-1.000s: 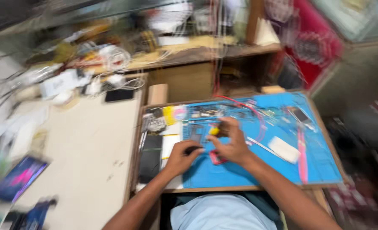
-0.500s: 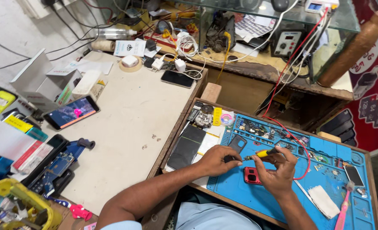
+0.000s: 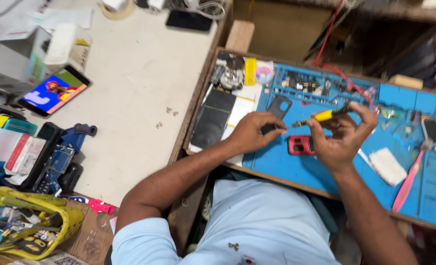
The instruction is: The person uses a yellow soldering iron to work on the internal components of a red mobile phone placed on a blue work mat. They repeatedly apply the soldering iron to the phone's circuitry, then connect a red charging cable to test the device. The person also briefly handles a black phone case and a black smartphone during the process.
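Observation:
My right hand [image 3: 343, 135] grips a small screwdriver [image 3: 321, 117] with a yellow and black handle, held level above a blue work mat [image 3: 326, 172]. Its tip points left toward my left hand [image 3: 254, 133], whose fingers pinch a small dark part at the tip. A red phone frame [image 3: 300, 145] lies on the mat just below and between both hands. A dark phone back cover [image 3: 279, 106] lies beside my left hand's fingers.
A black phone [image 3: 214, 119] lies at the mat's left edge. A pink brush [image 3: 410, 174], a white block [image 3: 387, 166] and a small phone [image 3: 432, 130] lie at right. On the white table are a lit phone [image 3: 53, 92], a blue clamp [image 3: 56, 157] and a yellow tool basket [image 3: 24, 223].
The view has swung and moved closer over the work mat. Both hands stay together over the red phone frame, with the screwdriver still in my right hand.

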